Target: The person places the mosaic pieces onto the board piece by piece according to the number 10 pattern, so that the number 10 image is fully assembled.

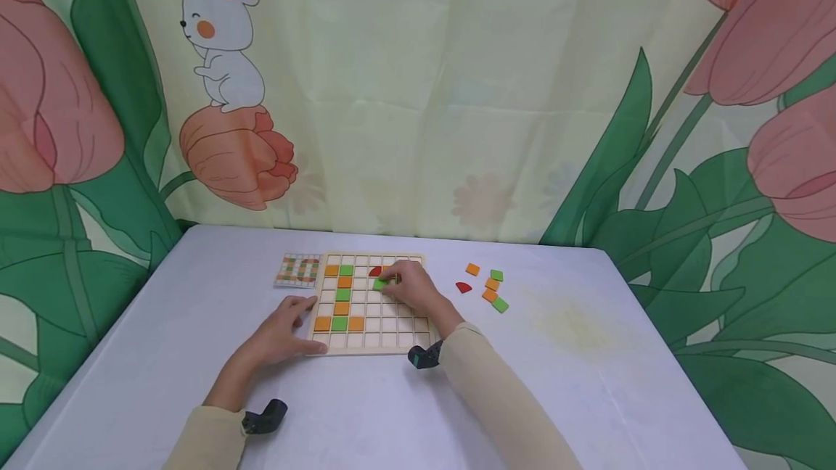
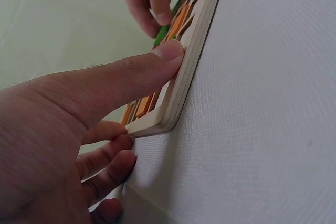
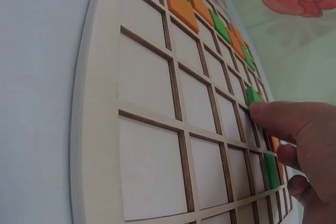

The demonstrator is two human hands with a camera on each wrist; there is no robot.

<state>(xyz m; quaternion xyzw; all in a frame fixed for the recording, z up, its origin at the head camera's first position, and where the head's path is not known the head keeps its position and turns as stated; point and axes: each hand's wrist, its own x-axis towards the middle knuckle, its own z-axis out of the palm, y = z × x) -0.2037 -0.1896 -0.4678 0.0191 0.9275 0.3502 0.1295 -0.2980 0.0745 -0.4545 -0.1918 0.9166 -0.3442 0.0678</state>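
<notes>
A wooden grid board [image 1: 366, 347] lies on the table with orange and green square tiles in its left cells. At its near left corner is my left hand [image 1: 282, 330], the straight thumb [image 2: 169, 51] on the near rim and the fingers along the left side. Over the upper middle cells, my right hand [image 1: 414, 286] pinches a green tile [image 3: 253, 95] between thumb and fingers. Just above that tile in the head view sits a red quarter-round piece [image 1: 375, 271] beside an orange tile [image 1: 387, 268]. The right hand partly covers the tiles there, including another green one [image 3: 271, 170].
Left of the board lies a printed pattern card [image 1: 297, 271]. Several loose pieces are scattered to the right, among them a red quarter-round piece [image 1: 464, 287], an orange tile [image 1: 472, 269] and a green tile [image 1: 500, 304]. A patterned curtain [image 1: 418, 93] hangs behind the white-covered table [image 1: 366, 412].
</notes>
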